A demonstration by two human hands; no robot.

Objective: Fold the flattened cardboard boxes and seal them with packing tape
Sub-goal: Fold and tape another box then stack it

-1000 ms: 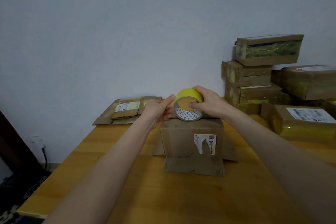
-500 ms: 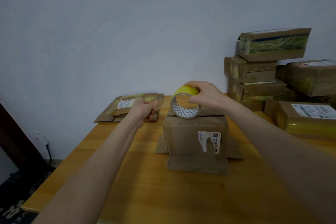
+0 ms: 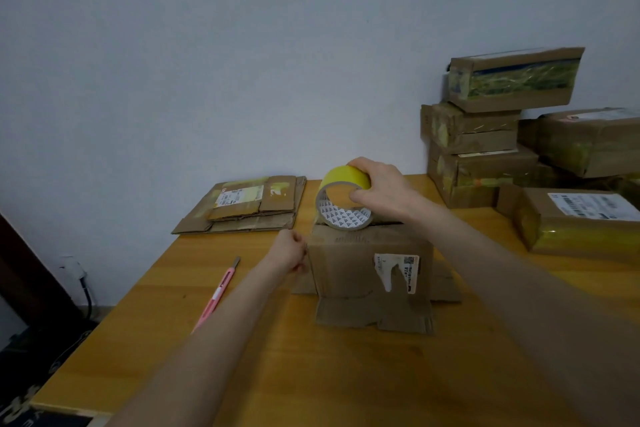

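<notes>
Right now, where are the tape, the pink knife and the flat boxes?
tape (image 3: 341, 178), head view, yellow outer band.
pink knife (image 3: 217, 293), head view, middle of handle.
flat boxes (image 3: 278, 196), head view, brown top sheet.

**Printed matter on the worktop (image 3: 346, 374): none legible.**
A torn white label (image 3: 398, 270) stood on the upright box (image 3: 346, 267), a shipping label (image 3: 239, 196) on the flattened cardboard (image 3: 277, 199), a barcoded label (image 3: 592, 206) on a sealed box (image 3: 568, 236), and triangle marks inside the tape roll (image 3: 341, 217); all print was too blurred to read.

Atop box (image 3: 349, 263), tape roll (image 3: 343, 217); knife (image 3: 216, 295) left, flattened cardboard (image 3: 249, 208) behind, stacked boxes (image 3: 485, 170) right.
</notes>
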